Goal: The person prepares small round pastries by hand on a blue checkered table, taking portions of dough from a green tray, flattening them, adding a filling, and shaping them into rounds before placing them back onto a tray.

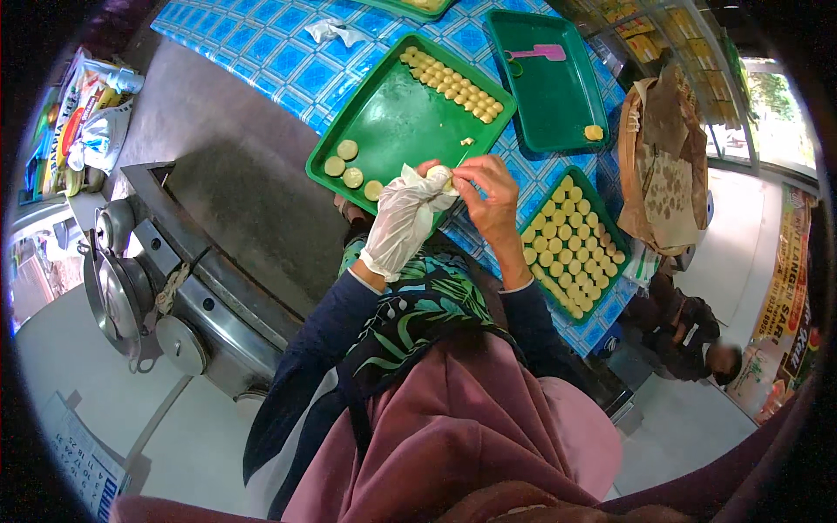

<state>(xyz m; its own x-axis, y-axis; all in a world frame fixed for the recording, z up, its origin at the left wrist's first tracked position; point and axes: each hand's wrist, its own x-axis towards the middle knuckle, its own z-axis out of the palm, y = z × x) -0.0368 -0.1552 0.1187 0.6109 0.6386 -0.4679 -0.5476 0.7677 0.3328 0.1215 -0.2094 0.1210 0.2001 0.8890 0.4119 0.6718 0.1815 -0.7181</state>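
Observation:
My left hand point(408, 213) wears a loose white plastic glove and is closed around a pale yellow dough piece point(440, 175). My bare right hand point(491, 196) pinches the edge of the same dough piece from the right. Both hands are over the near edge of a large green tray point(392, 131). Rows of small yellow dough balls point(452, 83) fill that tray's far right side. Several flattened dough rounds point(352, 178) lie in its near left corner. A dough crumb point(467, 141) sits alone closer to the balls.
Right of my hands, a green tray point(621, 277) holds many dough rounds. Beyond it, a deeper green tray point(545, 109) contains a pink spatula point(547, 52) and a dough lump point(593, 132). A brown paper-lined container point(667, 166) stands rightmost. Metal cookware point(118, 288) is left; a person point(693, 336) sits right.

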